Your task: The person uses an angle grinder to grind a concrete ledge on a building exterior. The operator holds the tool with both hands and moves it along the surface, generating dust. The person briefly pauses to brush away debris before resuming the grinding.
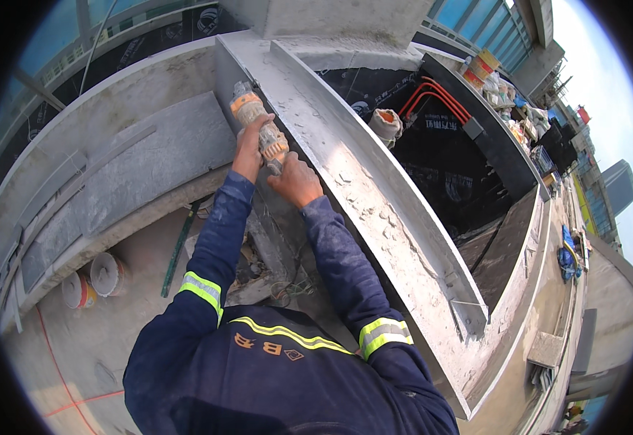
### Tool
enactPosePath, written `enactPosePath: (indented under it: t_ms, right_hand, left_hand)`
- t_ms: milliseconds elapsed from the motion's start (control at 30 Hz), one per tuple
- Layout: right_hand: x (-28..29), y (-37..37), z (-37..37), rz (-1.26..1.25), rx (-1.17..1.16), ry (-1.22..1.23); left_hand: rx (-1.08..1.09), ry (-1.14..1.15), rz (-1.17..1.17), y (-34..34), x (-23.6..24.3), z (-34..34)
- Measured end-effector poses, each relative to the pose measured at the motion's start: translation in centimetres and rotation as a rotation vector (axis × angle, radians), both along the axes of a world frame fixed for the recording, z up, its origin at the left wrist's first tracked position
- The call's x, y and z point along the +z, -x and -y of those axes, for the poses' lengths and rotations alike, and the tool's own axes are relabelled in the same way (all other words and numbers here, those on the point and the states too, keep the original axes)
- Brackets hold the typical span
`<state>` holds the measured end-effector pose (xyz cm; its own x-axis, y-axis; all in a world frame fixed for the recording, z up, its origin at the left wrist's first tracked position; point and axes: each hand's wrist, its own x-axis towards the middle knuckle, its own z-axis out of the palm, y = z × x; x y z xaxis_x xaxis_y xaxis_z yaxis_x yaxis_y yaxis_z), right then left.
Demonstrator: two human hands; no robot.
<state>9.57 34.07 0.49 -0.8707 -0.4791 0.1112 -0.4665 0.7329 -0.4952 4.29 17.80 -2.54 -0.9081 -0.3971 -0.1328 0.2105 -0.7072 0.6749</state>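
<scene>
Both hands are closed around a dusty orange-and-grey power tool point(249, 109), which looks like an angle grinder. Around the middle of its body wraps my left hand point(250, 151). My right hand point(299, 181) grips its near end. The tool's metal head lies against or close beside the edge of a pale stone ledge point(345, 174); whether it touches cannot be seen. Dust and broken chips lie along the ledge's top, beside a raised lip.
Grey panels point(142, 167) lean along the curved wall at left. Two white buckets point(107, 274) and a green bar point(178, 250) stand below. Right of the ledge is a black-lined pit point(447, 159) with orange conduits point(436, 94) and a dusty bucket point(386, 125). Rubble and cables lie beneath my arms.
</scene>
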Motion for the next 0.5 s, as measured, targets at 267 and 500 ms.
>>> enactPosePath:
  t_ms: [267, 500]
  right_hand:
    - [-0.2, -1.2, -1.6, 0.022, -0.003, 0.013]
    - [-0.3, -2.1, -2.8, 0.048, -0.006, 0.019]
  left_hand:
    - [0.016, -0.028, 0.003, -1.7, 0.6, -2.2]
    - [0.029, -0.026, 0.021, -2.9, 0.7, -3.6]
